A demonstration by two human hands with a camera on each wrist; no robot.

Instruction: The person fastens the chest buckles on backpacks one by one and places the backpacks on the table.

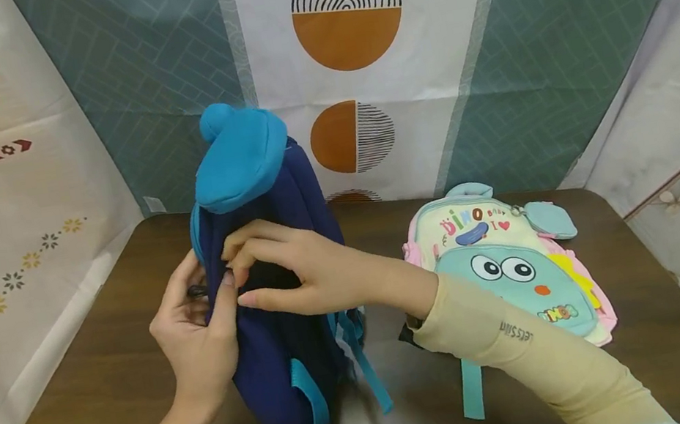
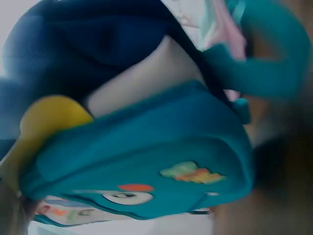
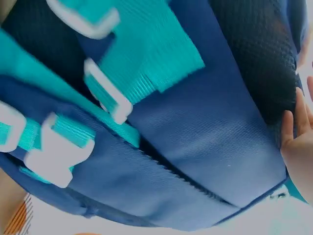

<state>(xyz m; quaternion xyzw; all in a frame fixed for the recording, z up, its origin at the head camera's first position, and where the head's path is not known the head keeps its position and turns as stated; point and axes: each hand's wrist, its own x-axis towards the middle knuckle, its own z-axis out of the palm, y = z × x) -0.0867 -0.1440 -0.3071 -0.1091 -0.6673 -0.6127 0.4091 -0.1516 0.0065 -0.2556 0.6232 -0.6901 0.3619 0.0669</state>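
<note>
A navy blue backpack (image 1: 267, 342) stands upright on the table with its side facing me and a bright blue cap-like piece (image 1: 241, 157) on top. My left hand (image 1: 198, 331) grips its left edge, thumb on the side panel and fingers wrapped behind. Bent fingers of my right hand (image 1: 295, 267) touch the side panel right beside the left thumb; I cannot tell whether they pinch the fabric. In the left wrist view a teal front pocket (image 2: 146, 156) carries an eye and an orange patch. Teal straps (image 3: 142, 49) with white buckles show in the right wrist view.
A cream, pink and mint dino backpack (image 1: 508, 259) lies on the brown table (image 1: 102, 353) at the right, partly behind my right sleeve (image 1: 521, 346). Its mint strap (image 1: 472, 391) trails toward me. A patterned cloth (image 1: 156, 63) hangs close behind the table.
</note>
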